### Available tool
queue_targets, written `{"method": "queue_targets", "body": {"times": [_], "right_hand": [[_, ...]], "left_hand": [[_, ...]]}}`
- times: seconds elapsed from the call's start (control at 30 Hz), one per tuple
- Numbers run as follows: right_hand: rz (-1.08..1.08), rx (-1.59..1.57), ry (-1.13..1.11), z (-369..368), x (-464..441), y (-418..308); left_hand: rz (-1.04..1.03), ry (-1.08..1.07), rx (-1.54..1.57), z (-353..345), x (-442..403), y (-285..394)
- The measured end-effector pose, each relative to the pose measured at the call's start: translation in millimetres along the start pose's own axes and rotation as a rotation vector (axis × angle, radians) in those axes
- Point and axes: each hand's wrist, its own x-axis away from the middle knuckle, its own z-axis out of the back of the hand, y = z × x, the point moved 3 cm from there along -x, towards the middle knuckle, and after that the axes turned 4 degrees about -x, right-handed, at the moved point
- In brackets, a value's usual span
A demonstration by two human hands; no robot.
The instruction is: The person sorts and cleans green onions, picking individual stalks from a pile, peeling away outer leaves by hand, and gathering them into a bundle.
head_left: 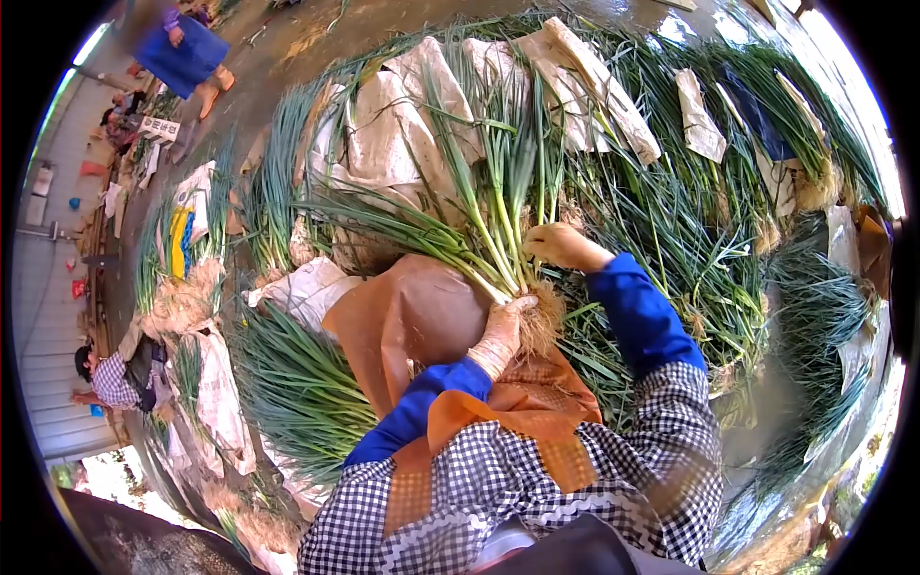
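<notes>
My left hand [503, 331] is wrapped round the lower end of a bunch of green onions [503, 235], just above its tangled pale roots [543, 316]. The white stalks fan upward and to the left into long green leaves. At the right side of the bunch, my right hand [565, 246] has its fingers curled in a pinch against the outer stalks. Whatever sits between those fingertips is too small to make out. Under the bunch, a brown apron or sheet [422, 307] covers my lap.
Heaps of green onions [661, 220] lie ahead and to the right, with pale sacks [393, 134] among them. Another pile [297, 383] is at my left. A person in a blue apron [182, 53] stands at the far left; another person [115, 379] sits by the left wall.
</notes>
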Motion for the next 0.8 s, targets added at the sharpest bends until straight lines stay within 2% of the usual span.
{"method": "queue_targets", "body": {"times": [0.03,0.07,0.1,0.17,0.23,0.27,0.3,0.33,0.37,0.4,0.43,0.5,0.53,0.57,0.6,0.67,0.7,0.77,0.8], "right_hand": [[0.094,-0.513,-0.043,5,28,-10],[0.197,-0.766,-0.003,4,59,-15],[0.303,-1.017,0.040,2,89,-12],[0.377,-1.257,0.008,-2,137,24],[-0.149,-0.755,0.096,6,142,35],[-0.188,-0.236,0.304,-3,125,49],[-0.339,0.269,0.485,-12,109,61],[-0.106,-0.087,0.568,-18,96,47],[-0.075,-0.346,0.486,-21,79,26],[0.004,-0.386,0.456,-24,64,9],[0.011,-0.296,0.325,-26,54,-5],[0.200,-0.437,0.143,-37,43,-3],[0.303,-0.316,0.148,-41,50,0],[0.099,-0.583,-0.118,-19,87,-29],[0.290,-0.690,-0.216,-22,102,-10],[0.067,-0.834,-0.246,-13,139,20],[-0.196,-0.698,-0.168,-18,142,42],[-0.087,0.742,0.235,-41,117,103],[0.110,0.162,0.570,-25,109,73]], "left_hand": [[0.068,-0.002,0.079,-2,3,1],[0.096,-0.038,0.134,2,-1,-4],[0.097,-0.038,0.136,8,-8,-8],[-0.040,-0.043,0.047,16,-16,-13],[-0.024,-0.038,0.054,9,-11,-9],[-0.033,-0.046,0.054,4,-6,-5],[-0.041,-0.053,0.051,2,-3,-3],[-0.027,-0.071,0.074,2,-4,-5],[-0.035,-0.073,0.075,2,-8,-4],[-0.028,-0.071,0.051,5,-6,-5],[-0.027,-0.070,0.027,7,-6,-4],[0.007,-0.060,0.014,10,1,1],[0.098,-0.121,0.084,11,1,2],[0.190,-0.183,0.158,11,1,2],[0.187,-0.209,0.154,9,-1,1],[0.166,-0.206,0.156,6,-1,1],[0.166,-0.218,0.156,-1,5,5],[0.021,-0.189,0.046,0,-2,-4],[-0.064,-0.161,-0.089,2,-7,-8]]}}
